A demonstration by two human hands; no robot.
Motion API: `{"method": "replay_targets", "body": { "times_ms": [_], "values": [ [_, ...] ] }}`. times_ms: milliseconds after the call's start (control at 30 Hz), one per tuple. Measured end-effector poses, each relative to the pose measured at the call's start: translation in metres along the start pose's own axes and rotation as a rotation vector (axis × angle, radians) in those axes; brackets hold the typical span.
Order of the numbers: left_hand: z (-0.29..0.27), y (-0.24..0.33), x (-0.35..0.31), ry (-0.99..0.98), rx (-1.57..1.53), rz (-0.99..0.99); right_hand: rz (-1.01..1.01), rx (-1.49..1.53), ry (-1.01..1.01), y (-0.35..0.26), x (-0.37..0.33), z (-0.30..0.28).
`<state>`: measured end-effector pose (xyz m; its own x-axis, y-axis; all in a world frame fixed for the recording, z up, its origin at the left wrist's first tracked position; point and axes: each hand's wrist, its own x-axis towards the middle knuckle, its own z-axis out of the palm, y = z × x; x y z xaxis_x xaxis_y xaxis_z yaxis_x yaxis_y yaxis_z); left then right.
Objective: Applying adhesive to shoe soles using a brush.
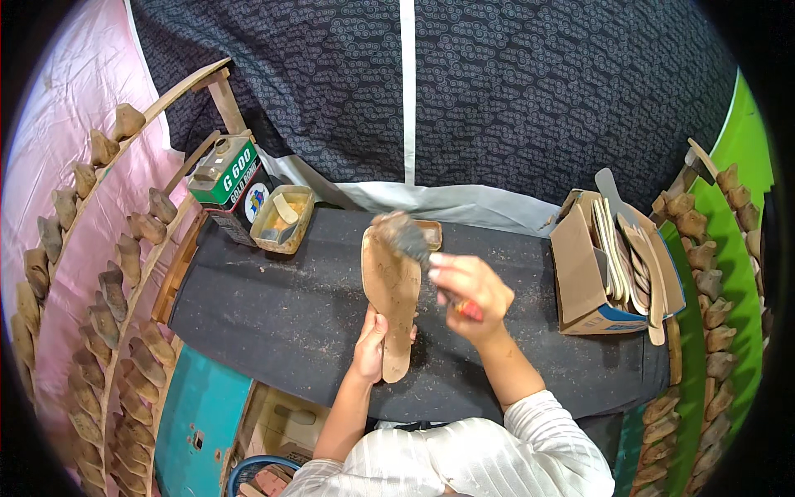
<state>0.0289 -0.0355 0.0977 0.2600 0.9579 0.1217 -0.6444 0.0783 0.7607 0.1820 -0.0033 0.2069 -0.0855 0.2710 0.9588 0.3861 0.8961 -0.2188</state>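
Note:
A tan insole (pixel 396 290) is held lengthwise over the dark table cloth, its wide end away from me. My left hand (pixel 373 346) is closed around its narrow near part, with the thumb on one side and fingertips showing at the other. In my right hand (pixel 472 294) is a brush (pixel 411 240) with a dark, motion-blurred head and a red handle end. The brush head lies over the far right part of the insole; whether it touches cannot be made out. Partly behind it sits a small shallow tray (pixel 431 234).
At the back left stand a green and black metal can (pixel 232 186) and a yellowish tub (pixel 284 236) with a spatula. A cardboard box (pixel 580 269) of sole-shaped pieces stands at the right. Racks of wooden shoe lasts (pixel 112 286) line both sides. Crumbs dot the table cloth (pixel 290 311).

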Motion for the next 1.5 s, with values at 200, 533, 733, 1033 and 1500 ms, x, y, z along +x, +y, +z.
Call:
{"method": "replay_targets", "body": {
  "times_ms": [200,533,733,1033,1500],
  "values": [
    [0.007,0.0,-0.001,0.02,0.017,0.0,-0.1,0.006,-0.126,0.0,-0.002,0.004],
    [0.006,0.002,0.0,-0.043,-0.026,0.021,-0.088,0.028,-0.107,0.002,-0.011,0.004],
    [-0.008,-0.001,-0.001,-0.057,-0.138,-0.027,0.138,-0.002,-0.025,0.013,-0.014,-0.003],
    [0.004,0.005,0.001,-0.088,-0.154,0.012,0.029,0.029,-0.03,0.011,-0.002,-0.002],
    [-0.011,0.004,0.001,-0.114,-0.26,0.029,-0.01,0.033,-0.056,0.012,-0.003,0.0]
  ]
}}
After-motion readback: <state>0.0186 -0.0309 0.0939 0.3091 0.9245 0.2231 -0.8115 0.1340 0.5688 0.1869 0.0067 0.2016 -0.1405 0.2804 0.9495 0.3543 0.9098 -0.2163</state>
